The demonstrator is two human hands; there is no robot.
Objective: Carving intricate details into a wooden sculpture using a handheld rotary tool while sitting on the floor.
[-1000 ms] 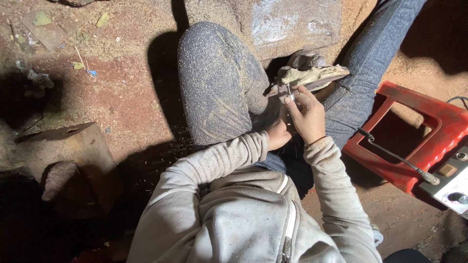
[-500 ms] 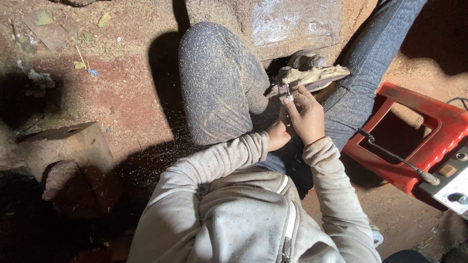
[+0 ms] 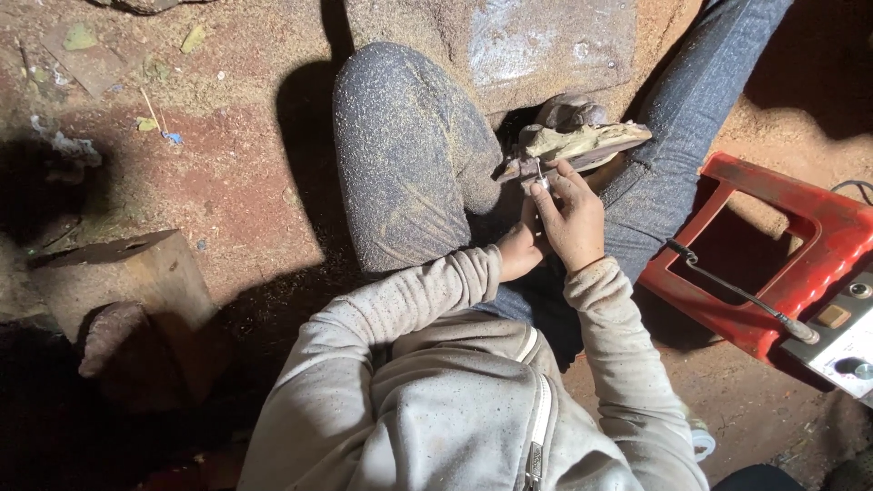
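A person sits on a dusty red earth floor, seen from above, knees spread and both hands meeting between the thighs over a pale carved wooden piece (image 3: pixel 582 141). This looks like fine detail carving or grinding in progress: the right hand (image 3: pixel 573 218) is closed around a slim metal tool (image 3: pixel 540 175), gripped like a pen, its tip pressed to the near, left end of the wooden piece. The left hand (image 3: pixel 518 253) sits just below and left of the wooden piece, mostly hidden behind the right hand; whether its fingers are clenched on anything or only bracing cannot be told. The wooden piece lies flat between the knees, just beyond the right fingertips, propped against a grey stone block (image 3: pixel 546 45) that rises directly behind it. Judging by the grip, the next stroke calls for small, steady pressure with the piece held from slipping. The jeans (image 3: pixel 409 155) to the left of the wooden piece are thick with pale sawdust. Well to the right of the wooden piece lies a red plastic stool (image 3: pixel 791 209) tipped on its side, a thin metal rod (image 3: pixel 737 291) resting across it. Far to the left of the wooden piece stands a rough wooden block (image 3: pixel 136 273), half in shadow.
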